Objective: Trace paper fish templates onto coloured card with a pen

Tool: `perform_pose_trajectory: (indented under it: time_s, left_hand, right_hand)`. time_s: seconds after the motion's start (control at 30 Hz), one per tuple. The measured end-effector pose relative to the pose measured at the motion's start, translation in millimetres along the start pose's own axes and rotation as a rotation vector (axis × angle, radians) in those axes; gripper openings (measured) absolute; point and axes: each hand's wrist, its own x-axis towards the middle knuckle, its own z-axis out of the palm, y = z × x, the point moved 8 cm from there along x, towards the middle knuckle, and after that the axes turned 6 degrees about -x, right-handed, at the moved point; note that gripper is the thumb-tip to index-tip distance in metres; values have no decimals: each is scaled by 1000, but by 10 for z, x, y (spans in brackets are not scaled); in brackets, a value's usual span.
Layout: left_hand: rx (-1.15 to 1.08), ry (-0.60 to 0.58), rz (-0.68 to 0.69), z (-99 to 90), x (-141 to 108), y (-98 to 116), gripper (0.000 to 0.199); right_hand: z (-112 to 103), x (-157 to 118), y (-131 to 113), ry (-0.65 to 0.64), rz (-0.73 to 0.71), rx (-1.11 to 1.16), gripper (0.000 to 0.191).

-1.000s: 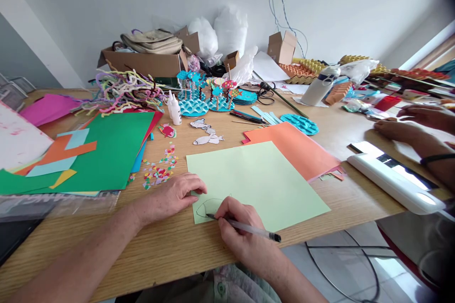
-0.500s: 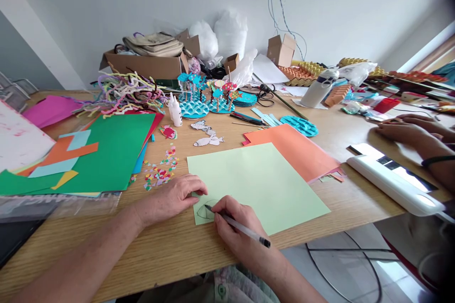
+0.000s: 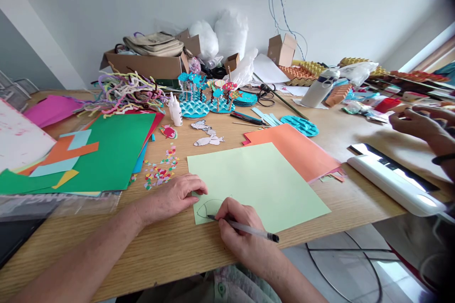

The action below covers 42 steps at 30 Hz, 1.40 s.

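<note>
A pale green sheet of paper (image 3: 259,184) lies on the table in front of me. Near its lower left corner is a pencil-thin dark outline shaped like a fish, partly covered by my right hand (image 3: 241,227). That hand is closed around a pen (image 3: 249,229) with a clear barrel and black end, its tip touching the paper. My left hand (image 3: 183,191) rests on the sheet's left edge, thumb apart from the loosely bent fingers, holding nothing. Beyond the sheet lie white fish cutouts (image 3: 209,140) and a red decorated fish (image 3: 168,131).
Paper confetti (image 3: 161,170) is scattered left of the sheet, near green paper (image 3: 117,151). Orange paper (image 3: 295,151) lies under the sheet's far edge. Glue bottles (image 3: 176,111) stand behind. At right are a white laminator-like device (image 3: 394,184) and another person's hands (image 3: 415,125).
My right hand and the pen have shifted slightly right and down, uncovering more of the outline's left end. My left hand stays put. The other person's hands have lifted off the table.
</note>
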Motion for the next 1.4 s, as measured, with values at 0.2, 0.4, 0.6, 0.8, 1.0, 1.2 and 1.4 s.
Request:
perform_pose_trajectory:
  time_s: [0.2, 0.4, 0.6, 0.8, 1.0, 1.2, 1.4]
  left_hand:
    - [-6, -7, -2, -2, 5, 22, 20]
    - [-5, 3, 12, -1, -6, 12, 21]
    - [-3, 3, 6, -5, -1, 28, 19]
    - [0, -1, -5, -4, 7, 37, 21]
    - [-4, 0, 1, -1, -3, 37, 21]
    - [-3, -4, -5, -3, 2, 24, 22]
    - [-14, -4, -5, -5, -7, 18, 21]
  right_hand:
    - [-9, -6, -29, -19, -9, 3, 13]
    - [24, 1, 44, 5, 20, 69, 10]
    - [58, 15, 52, 4, 36, 45, 11]
    - [27, 36, 9, 18, 38, 16, 11]
    - [39, 47, 6, 2, 42, 0, 11]
    - [11, 23, 0, 35, 0, -12, 11]
    - [-2, 1, -1, 11, -1, -15, 13]
